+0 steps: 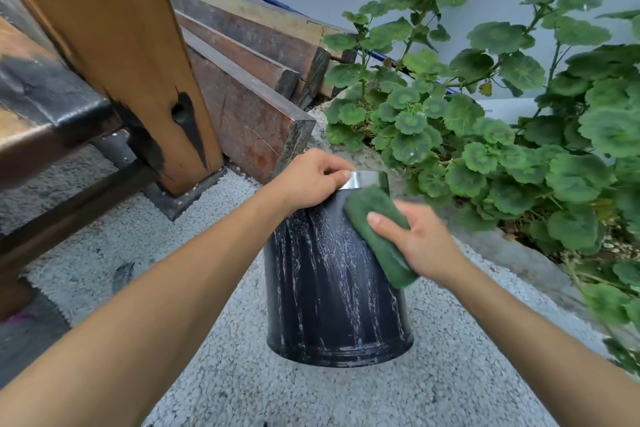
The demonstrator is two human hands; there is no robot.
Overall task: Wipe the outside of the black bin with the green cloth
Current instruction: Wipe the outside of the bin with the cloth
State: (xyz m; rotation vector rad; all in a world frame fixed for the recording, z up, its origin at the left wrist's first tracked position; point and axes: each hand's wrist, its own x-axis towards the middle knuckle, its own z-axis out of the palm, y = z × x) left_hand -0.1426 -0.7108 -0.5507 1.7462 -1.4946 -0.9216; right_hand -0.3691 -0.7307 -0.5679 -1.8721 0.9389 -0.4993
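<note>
The black bin point(332, 291) stands upside down on the gravel, its wide rim on the ground and its side streaked with white marks. My left hand point(311, 180) grips the bin's top edge, fingers curled over it. My right hand point(415, 239) holds the folded green cloth point(377, 236) and presses it against the bin's upper right side. The cloth and hand are slightly blurred.
A thick wooden post point(138, 62) and stacked dark planks point(249, 80) stand at the left and behind the bin. A leafy green plant point(502, 114) crowds the right side. Pale gravel point(242, 374) covers the ground around the bin.
</note>
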